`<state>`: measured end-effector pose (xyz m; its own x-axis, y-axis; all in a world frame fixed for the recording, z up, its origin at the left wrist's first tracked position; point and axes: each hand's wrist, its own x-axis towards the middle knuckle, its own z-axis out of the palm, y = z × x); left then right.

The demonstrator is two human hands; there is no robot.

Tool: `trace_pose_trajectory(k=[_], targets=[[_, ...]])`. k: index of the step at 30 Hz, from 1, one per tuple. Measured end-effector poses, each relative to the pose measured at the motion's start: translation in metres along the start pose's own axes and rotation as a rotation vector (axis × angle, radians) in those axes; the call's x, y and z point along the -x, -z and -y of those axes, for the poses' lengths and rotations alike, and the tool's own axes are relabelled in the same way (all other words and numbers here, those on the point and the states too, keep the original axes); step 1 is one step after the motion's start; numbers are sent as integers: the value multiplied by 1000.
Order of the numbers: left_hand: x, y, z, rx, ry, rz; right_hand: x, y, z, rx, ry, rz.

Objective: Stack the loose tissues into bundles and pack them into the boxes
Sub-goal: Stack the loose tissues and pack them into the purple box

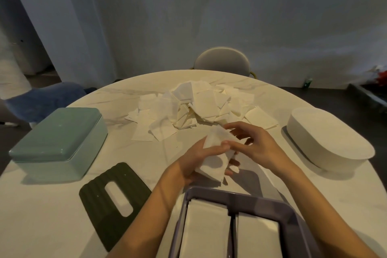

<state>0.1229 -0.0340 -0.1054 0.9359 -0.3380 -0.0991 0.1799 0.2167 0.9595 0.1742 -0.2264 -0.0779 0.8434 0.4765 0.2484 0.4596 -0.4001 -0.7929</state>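
A heap of loose white tissues (pixel 192 104) lies at the middle of the round table. In front of it my left hand (pixel 196 157) grips a small bundle of tissues (pixel 215 159) from the left, thumb on top. My right hand (pixel 253 144) touches the bundle's upper right edge with its fingers bent around it. Just below my hands stands an open purple box (pixel 287 211) with two stacks of tissues (pixel 205 228) side by side inside. A closed green box (pixel 58 138) stands at the left and a closed white oval box (pixel 326 136) at the right.
A dark ribbed lid with a slot (pixel 100 201) lies flat at the front left of the pale marble table (pixel 52 216). A round-backed chair (pixel 222 60) stands behind the table and a blue chair (pixel 44 98) at the far left.
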Motion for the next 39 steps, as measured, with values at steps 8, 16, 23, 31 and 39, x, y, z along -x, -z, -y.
trace_pose_trajectory(k=[8, 16, 23, 31, 39], targets=[[1, 30, 1, -600, -395, -515, -2, -10, -17, 8, -99, -17], [-12, 14, 14, -464, -368, -668, 5, -29, -21, 79, 137, 23], [-19, 3, 12, -396, -435, -783, 13, -42, -14, 185, 241, 20], [-24, 10, 17, -425, -408, -844, 9, -41, -22, 285, 219, 48], [-5, 7, 5, -399, -306, -578, 4, -30, -26, 247, 256, 94]])
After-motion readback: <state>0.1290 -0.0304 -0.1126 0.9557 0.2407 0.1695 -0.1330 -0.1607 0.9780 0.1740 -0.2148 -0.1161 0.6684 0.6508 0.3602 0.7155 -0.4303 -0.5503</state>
